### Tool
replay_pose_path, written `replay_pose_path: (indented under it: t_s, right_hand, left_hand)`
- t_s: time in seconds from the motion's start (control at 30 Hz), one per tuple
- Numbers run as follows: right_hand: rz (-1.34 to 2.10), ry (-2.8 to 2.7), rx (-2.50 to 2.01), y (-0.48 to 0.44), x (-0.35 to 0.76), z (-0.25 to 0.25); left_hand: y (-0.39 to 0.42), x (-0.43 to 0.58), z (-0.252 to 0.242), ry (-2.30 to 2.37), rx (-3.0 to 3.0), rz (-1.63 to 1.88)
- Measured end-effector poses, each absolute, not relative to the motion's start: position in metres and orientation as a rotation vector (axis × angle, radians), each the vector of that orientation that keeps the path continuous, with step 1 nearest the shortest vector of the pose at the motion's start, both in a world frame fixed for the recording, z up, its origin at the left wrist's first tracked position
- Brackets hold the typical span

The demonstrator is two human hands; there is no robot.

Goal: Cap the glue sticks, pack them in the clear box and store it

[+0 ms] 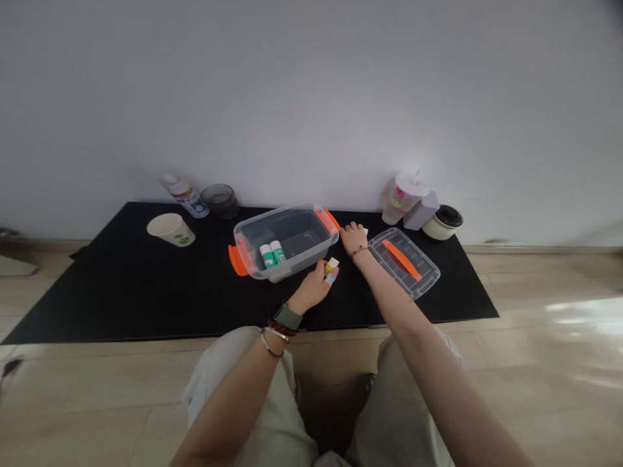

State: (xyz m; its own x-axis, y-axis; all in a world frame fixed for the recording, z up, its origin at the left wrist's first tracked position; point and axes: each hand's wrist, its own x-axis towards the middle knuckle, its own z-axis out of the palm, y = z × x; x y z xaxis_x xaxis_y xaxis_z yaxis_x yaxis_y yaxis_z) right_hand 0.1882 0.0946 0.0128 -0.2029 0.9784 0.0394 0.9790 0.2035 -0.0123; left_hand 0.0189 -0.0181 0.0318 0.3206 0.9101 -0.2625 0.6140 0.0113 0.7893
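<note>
My left hand (314, 285) is closed around a small yellow tube with a white cap (331, 266), just in front of the clear plastic box (287, 267). A pale patch shows at its fingers; I cannot tell what it is. My right hand (353, 239) lies at the box's right end, near its orange latch, fingers curled down. A bit of something white (365, 231) peeks out beside them, mostly hidden. Inside the box, two green-and-white tubes (272, 254) lie side by side at the left end. The box's clear lid with an orange handle (402, 259) rests right of my right hand.
Along the back stand a spray can (187, 196), a dark glass (220, 200), a clear cup with a floral print (402, 200), a pale carton (422, 211) and a cream pot with a black lid (440, 225). A paper cup (171, 229) is at the left of the black tabletop (146, 298).
</note>
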Motion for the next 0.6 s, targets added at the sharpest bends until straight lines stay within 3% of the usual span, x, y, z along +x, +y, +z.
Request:
replay_pose_path:
  t_s: [0.13, 0.33, 0.6]
  right_hand:
    - [0.229, -2.115, -1.941, 0.085, 0.197, 0.016]
    - [1.187, -1.086, -1.354, 0.031, 0.211, 0.032]
    - [1.306, -1.31, -1.07, -0.019, 0.211, 0.06]
  left_hand:
    - [-0.021, 0.02, 0.035, 1.327, 1.742, 0.472]
    - [-0.027, 0.021, 0.038, 1.147, 1.74, 0.657]
    - [-0.03, 0.02, 0.035, 1.032, 1.739, 0.706]
